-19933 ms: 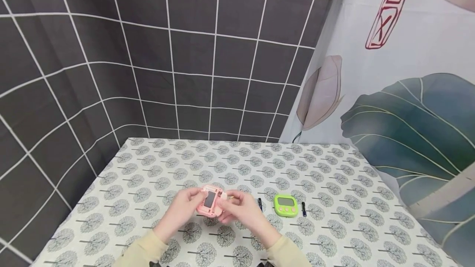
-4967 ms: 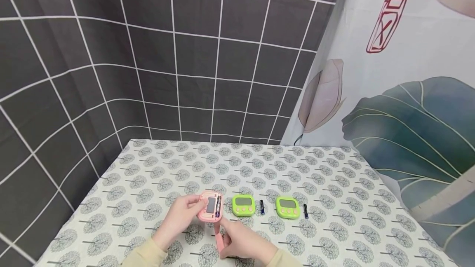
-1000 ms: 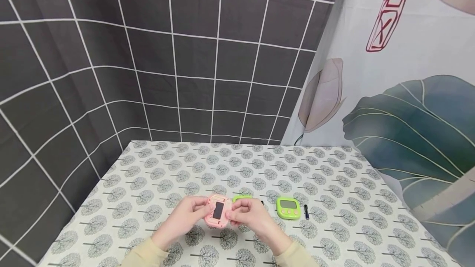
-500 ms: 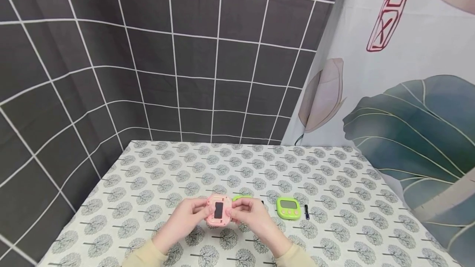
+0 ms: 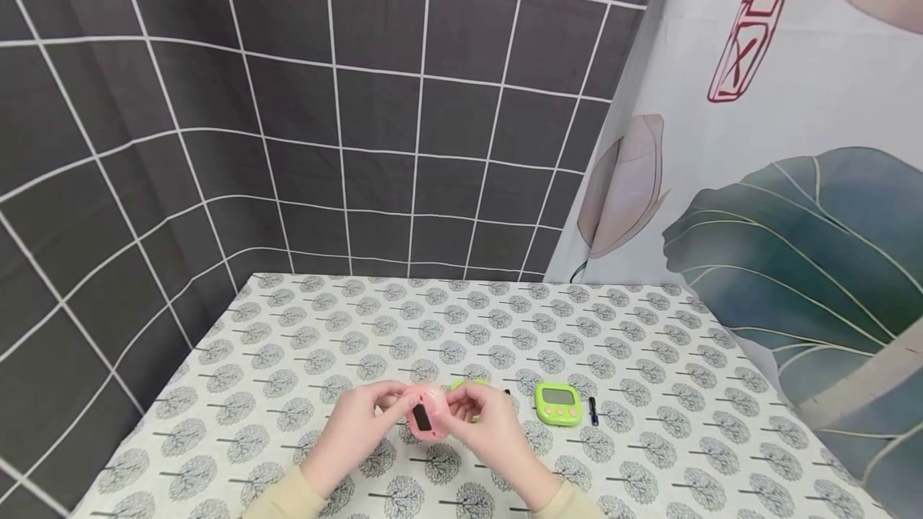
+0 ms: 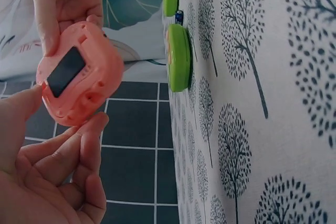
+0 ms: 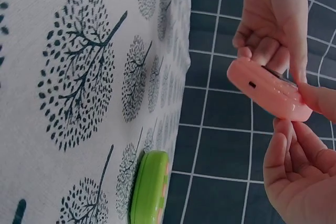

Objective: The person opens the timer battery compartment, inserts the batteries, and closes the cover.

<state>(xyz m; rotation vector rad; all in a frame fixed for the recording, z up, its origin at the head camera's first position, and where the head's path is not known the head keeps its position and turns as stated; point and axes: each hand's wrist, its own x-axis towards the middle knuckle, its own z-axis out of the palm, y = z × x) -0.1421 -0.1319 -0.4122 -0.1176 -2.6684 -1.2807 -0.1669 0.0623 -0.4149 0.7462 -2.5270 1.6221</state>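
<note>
Left hand (image 5: 356, 427) and right hand (image 5: 497, 423) each grasp an edge of the pink device (image 6: 84, 80), tilted above the near middle of the patterned cloth (image 5: 339, 375); judging by the grip, steady left fingers and gentle, even right-hand pressure at the rim would suit this handling, the dark panel (image 5: 421, 418) kept unpressed. What its casing holds is hidden; to the right lie one green device (image 6: 179, 56), partly behind the right hand, then another green device (image 5: 558, 404), a dark cylinder (image 5: 594, 412) just beside it.
</note>
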